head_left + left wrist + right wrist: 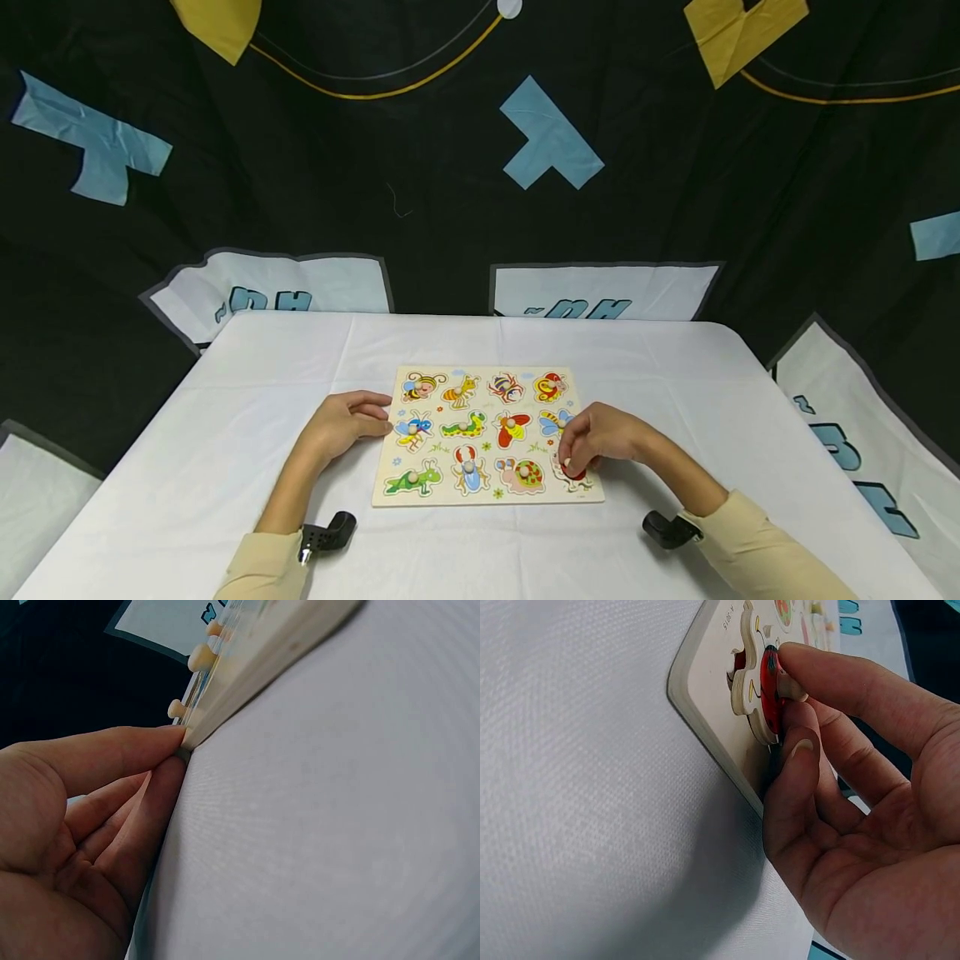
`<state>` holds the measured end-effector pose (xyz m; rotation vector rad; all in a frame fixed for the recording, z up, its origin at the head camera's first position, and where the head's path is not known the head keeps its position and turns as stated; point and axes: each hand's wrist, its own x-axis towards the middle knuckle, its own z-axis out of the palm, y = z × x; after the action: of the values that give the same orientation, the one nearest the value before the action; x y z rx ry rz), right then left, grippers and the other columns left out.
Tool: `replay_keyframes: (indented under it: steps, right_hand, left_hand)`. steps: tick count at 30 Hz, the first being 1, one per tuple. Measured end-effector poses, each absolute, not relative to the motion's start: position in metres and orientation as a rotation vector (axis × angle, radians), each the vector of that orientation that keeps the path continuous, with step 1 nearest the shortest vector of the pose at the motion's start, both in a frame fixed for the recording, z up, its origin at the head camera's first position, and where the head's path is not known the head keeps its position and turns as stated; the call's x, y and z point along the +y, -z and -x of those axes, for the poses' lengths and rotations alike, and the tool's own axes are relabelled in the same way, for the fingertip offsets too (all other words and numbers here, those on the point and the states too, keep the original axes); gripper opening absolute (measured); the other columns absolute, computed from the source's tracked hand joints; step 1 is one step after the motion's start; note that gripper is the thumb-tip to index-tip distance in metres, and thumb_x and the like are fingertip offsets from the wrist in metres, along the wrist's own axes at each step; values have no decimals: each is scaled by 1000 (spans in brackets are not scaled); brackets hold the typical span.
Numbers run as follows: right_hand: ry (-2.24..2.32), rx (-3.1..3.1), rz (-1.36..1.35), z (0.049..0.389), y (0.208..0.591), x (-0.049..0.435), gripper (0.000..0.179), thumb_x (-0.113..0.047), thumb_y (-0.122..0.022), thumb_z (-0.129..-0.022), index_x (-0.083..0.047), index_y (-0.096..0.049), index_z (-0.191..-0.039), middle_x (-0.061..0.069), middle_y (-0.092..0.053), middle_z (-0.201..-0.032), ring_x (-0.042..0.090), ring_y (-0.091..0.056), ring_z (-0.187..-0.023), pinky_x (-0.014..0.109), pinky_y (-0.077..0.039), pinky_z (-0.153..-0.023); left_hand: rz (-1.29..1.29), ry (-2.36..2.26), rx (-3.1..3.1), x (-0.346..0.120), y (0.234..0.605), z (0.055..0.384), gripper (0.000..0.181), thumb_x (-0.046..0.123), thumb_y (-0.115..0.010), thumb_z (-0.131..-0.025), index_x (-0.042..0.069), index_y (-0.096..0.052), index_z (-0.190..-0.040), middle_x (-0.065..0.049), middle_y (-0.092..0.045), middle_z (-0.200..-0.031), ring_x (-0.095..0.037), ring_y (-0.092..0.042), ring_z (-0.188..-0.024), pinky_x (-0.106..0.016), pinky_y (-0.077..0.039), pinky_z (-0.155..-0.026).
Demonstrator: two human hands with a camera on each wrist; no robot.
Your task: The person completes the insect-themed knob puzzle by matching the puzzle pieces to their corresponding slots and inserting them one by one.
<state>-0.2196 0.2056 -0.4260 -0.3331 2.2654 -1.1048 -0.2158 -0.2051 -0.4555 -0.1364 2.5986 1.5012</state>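
A wooden peg puzzle board (487,446) with knobbed insect pieces lies on the table. My right hand (592,437) pinches the small knob of the ladybug piece (769,690) at the board's near right corner. In the right wrist view that piece sits slightly raised and off its recess (739,664), part of which shows dark red. My left hand (348,423) rests beside the board, its fingertips (171,739) touching the left edge. Knobs (201,658) stand up just past those fingertips. The fingers of my right hand partly cover the ladybug and the blue winged piece (553,422).
Around the board spreads a white cloth-covered table (450,550). A dark curtain (420,167) with blue and yellow shapes hangs behind it. Black wrist cameras (330,532) sit on both wrists, near the table's surface.
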Motion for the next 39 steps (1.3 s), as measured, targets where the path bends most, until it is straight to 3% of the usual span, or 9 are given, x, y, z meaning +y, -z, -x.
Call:
replay_keyframes:
  steps: [39]
  right_hand:
    - [1094, 2287, 328, 219, 427, 205, 17, -5, -86, -66, -4, -76, -80, -2, -64, -61, 12, -51, -57, 25, -43, -56]
  left_hand:
    - [134, -1527, 2582, -204, 454, 214, 51, 14, -84, -79, 4, -68, -127, -4, -73, -96, -11, -65, -84, -24, -50, -75]
